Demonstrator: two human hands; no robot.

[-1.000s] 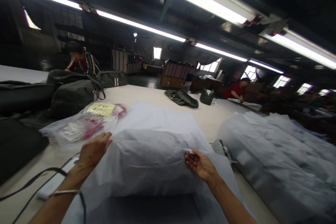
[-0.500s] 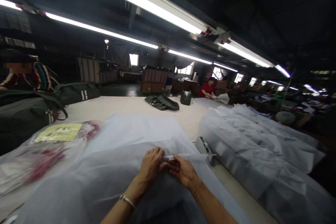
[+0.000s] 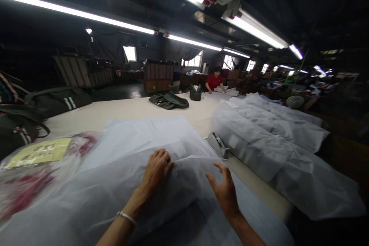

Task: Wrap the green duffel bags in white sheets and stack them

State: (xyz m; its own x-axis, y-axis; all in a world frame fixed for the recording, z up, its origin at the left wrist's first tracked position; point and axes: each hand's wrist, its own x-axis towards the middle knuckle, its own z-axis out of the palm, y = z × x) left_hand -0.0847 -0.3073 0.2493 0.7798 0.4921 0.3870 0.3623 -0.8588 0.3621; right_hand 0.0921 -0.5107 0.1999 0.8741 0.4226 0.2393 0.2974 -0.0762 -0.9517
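A large translucent plastic bag [image 3: 95,188] lies across the front of the table, with something dark showing faintly inside. My left hand [image 3: 158,167] is on its upper edge, fingers bent together over a fold of the film. To the right, my right hand [image 3: 226,188] hovers above the bag with thumb and fingers apart, holding nothing. Beneath the bag spreads a pile of pale sheets [image 3: 138,132]. A grey tape dispenser [image 3: 216,144] stands just beyond my right hand, beside the pile.
Filled plastic bags [image 3: 268,146] are heaped on the right. Dark green bags [image 3: 57,102] lie at left, near a clear sack with a yellow label [image 3: 39,153]. Another dark green bag [image 3: 170,100] lies farther back on the table [image 3: 127,107]. A person in red [image 3: 215,80] works at the far end.
My right hand has let go of the bag's edge and moved right, its fingers spreading. My left hand has stayed on the bag. The view has turned slightly right and down.
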